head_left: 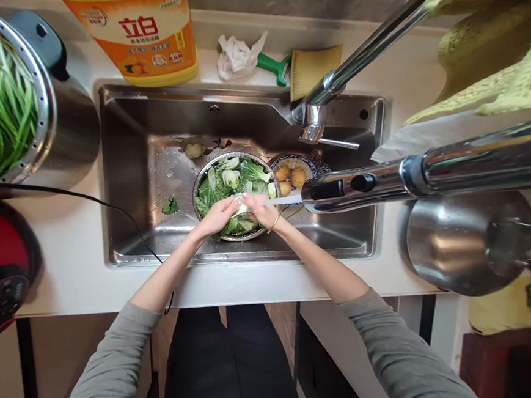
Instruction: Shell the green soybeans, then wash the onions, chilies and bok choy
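A round metal bowl (197, 212) heaped with bok choy (231, 177) stands in the steel sink (130, 173). Over its near side, my left hand (221, 215) and my right hand (261, 208) meet, fingers closed around a pale bok choy stem between them. Water runs from the faucet head (324, 193) onto my right hand. Right of the bowl, a blue-patterned plate (307, 166) carries several potatoes (297, 177). A torn green leaf (170, 206) lies on the sink floor to the left, and vegetable scraps (195, 150) lie behind the bowl.
On the left are a steel pot (69, 125) of long green leaves, a red appliance (1, 263) and a black cord (123, 211). Behind the sink stand a detergent jug (137, 37), green peeler (276, 66) and sponge (315, 69). A metal bowl (448, 240) sits at right.
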Available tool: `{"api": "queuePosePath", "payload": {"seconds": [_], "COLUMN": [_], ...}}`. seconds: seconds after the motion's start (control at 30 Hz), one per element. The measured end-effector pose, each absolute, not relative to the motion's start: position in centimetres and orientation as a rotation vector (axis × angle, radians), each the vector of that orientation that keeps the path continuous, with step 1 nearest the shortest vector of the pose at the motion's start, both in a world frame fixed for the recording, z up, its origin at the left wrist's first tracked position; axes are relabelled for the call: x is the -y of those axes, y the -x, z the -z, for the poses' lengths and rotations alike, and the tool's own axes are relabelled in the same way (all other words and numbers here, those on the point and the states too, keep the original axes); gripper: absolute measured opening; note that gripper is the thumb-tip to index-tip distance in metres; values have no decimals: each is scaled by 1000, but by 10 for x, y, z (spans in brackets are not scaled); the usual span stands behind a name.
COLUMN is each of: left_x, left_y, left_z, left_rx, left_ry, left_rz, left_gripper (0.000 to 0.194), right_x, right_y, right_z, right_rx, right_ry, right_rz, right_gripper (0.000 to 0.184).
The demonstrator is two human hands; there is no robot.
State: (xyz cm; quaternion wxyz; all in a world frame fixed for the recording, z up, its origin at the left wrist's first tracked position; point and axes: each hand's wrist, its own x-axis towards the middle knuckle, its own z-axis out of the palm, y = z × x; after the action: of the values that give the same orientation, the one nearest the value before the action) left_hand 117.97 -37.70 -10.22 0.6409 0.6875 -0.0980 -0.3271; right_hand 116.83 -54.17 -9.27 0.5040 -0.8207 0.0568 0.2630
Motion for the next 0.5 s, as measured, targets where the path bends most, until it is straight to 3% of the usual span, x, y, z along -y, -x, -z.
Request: {"api": "queuePosePath", "payload": {"seconds": [0.3,0.5], "left_x": [392,377], "left_y": [-1182,-1194], "left_z": [108,107], "left_rx": [-88,-114], "left_ry": [-1339,-1624], "left_rz": [708,575], "left_gripper": [43,35], "right_x": [516,545], "right_y": [-1176,-1192], "right_z": [104,110], "right_rx": [-589,-729], "right_ry": [1501,1821], "right_rz": [-588,-357], "right_gripper": [62,70]}}
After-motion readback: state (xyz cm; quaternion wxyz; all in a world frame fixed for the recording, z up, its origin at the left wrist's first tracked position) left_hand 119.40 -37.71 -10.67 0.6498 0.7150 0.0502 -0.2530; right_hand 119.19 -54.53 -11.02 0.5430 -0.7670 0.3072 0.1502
